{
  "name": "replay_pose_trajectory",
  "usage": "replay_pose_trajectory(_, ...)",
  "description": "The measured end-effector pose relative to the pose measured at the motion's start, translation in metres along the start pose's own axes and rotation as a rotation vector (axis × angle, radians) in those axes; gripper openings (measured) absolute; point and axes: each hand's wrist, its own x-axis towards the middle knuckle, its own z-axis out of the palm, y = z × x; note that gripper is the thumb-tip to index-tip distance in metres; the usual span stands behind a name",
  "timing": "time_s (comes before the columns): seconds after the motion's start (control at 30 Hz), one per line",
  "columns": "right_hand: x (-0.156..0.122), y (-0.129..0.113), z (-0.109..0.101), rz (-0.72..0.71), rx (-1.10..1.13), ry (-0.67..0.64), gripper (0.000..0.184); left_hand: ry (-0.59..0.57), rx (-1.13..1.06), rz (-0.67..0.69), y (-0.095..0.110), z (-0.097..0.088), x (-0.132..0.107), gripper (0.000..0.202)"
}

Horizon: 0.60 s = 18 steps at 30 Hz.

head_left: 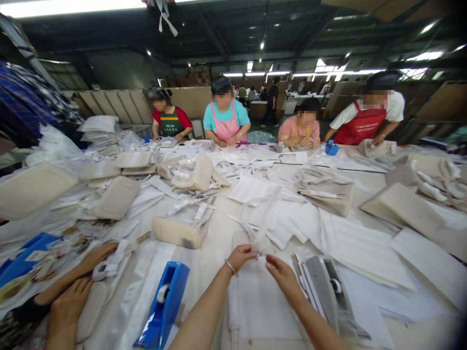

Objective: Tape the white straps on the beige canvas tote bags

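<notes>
Pinching a thin clear plastic bag point(261, 228) between both hands, I hold it up just above the table point(219, 233). My left hand point(241, 255) and my right hand point(279, 272) are close together, almost touching, and each one is closed on the lower edge of the bag, which rises away from my fingers toward the middle of the table. Under my hands lies a flat white folded piece point(262, 311).

As I judge it, the work is far from finished: many cream fabric pouches point(180, 231) and white sheets lie loose all over the table, and only some stacks look tidy. The bag in my fingers seems empty, but it is so transparent that I cannot be sure.

A blue tape dispenser point(164, 306) stands near my left arm and a grey tape dispenser point(328, 291) beside my right. At the lower left, another person's hand point(67, 306) rests on the table; that person is cut off by the edge. Four co-workers at the far side are too small to see what they handle.
</notes>
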Motion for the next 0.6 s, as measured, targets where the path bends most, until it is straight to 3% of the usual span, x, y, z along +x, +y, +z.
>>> replay_pose_trajectory(0.1, 0.019, -0.023, -0.007, 0.101, 0.446, -0.17, 0.047, -0.086, 0.007, 0.001, -0.001, 0.001, -0.018, 0.022)
replay_pose_trajectory(0.17, 0.03, -0.028, -0.007, 0.142, 0.702, -0.336, 0.043, -0.112, 0.02, -0.026, -0.003, 0.001, -0.021, 0.024)
replay_pose_trajectory(0.23, 0.04, -0.027, -0.004, 0.15, 0.893, -0.388, 0.039, -0.126, 0.042, -0.063, -0.003, 0.002, -0.022, 0.029)
replay_pose_trajectory(0.4, 0.067, -0.029, -0.015, 0.114, 1.013, -0.224, 0.033, -0.082, 0.108, -0.131, -0.001, 0.001, -0.022, 0.035)
replay_pose_trajectory(0.5, 0.084, -0.051, -0.051, 0.011, 1.024, -0.018, 0.032, -0.096, 0.181, -0.172, -0.005, -0.001, -0.022, 0.031)
replay_pose_trajectory(0.6, 0.092, -0.085, -0.105, -0.121, 0.964, 0.116, 0.029, -0.103, 0.187, -0.152, -0.012, -0.004, -0.019, 0.025)
